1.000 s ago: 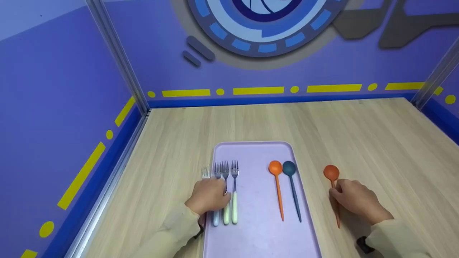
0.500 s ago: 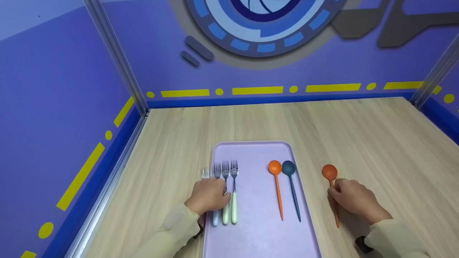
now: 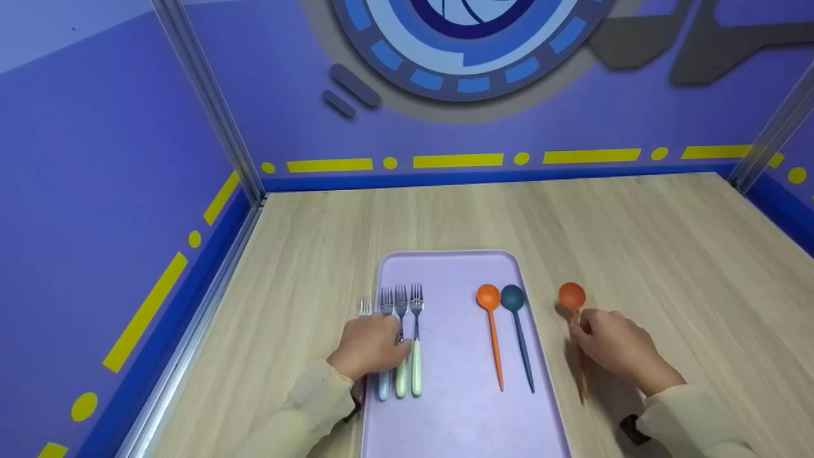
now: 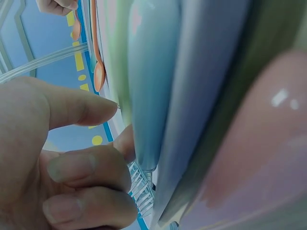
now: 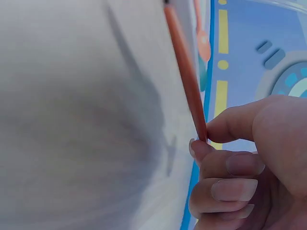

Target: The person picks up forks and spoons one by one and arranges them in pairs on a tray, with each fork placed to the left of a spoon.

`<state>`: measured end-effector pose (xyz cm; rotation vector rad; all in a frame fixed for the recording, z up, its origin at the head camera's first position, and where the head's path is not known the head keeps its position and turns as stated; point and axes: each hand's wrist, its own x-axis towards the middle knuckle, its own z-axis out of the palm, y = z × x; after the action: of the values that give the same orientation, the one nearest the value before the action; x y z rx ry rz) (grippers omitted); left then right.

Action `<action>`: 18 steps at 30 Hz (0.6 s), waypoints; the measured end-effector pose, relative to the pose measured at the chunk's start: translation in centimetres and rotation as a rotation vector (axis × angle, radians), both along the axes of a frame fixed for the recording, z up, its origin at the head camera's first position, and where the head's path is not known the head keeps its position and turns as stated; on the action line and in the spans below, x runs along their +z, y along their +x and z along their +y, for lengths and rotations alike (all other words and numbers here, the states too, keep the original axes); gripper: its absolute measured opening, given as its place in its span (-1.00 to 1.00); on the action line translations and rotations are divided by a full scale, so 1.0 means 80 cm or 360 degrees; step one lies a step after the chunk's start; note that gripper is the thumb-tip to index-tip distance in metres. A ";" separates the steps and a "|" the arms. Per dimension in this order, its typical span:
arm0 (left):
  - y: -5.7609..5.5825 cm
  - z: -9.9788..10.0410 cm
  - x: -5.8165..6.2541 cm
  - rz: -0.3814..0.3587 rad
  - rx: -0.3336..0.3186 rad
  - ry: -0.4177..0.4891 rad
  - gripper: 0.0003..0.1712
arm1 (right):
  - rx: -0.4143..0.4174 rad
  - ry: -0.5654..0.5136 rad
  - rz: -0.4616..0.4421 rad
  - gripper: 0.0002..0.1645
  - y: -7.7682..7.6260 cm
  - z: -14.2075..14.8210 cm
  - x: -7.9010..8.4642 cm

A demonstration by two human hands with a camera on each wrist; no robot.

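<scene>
My right hand (image 3: 620, 343) pinches an orange-red spoon (image 3: 572, 296) by its thin handle, right of the lilac tray (image 3: 458, 420). In the right wrist view, thumb and forefinger meet on the spoon handle (image 5: 187, 76), and its shadow falls apart from it. My left hand (image 3: 369, 345) lies over the tray's left edge, fingers loosely curled around the blue-handled fork (image 3: 383, 385); a gap shows between thumb and forefinger in the left wrist view. Beside it on the tray are two green-handled forks, one nearer (image 3: 401, 381) and one further right (image 3: 416, 375).
Another fork (image 3: 364, 304) lies off the tray's left edge, its pink handle (image 4: 259, 134) close in the left wrist view. An orange spoon (image 3: 488, 298) and a dark teal spoon (image 3: 512, 298) lie on the tray's right side. Purple walls (image 3: 305, 127) enclose the wooden table (image 3: 318, 242).
My right hand has raised the orange-red spoon and shifted it slightly left toward the tray. The left hand has stayed in place over the forks.
</scene>
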<state>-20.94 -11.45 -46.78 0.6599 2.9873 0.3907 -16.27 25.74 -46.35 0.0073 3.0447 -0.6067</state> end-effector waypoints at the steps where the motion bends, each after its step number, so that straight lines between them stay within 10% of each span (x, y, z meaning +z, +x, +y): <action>1: 0.000 0.000 0.001 -0.0001 0.0005 0.0003 -0.54 | 0.0007 0.0001 0.0013 -0.72 0.000 -0.003 0.001; 18: 0.002 -0.009 0.010 0.0026 0.0064 0.0040 -0.51 | 0.0047 -0.0010 0.0062 -0.71 -0.001 -0.029 0.009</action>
<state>-20.80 -12.19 -45.95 0.6087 3.0201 0.4279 -16.35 23.39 -45.60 -0.0499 3.0743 -0.6212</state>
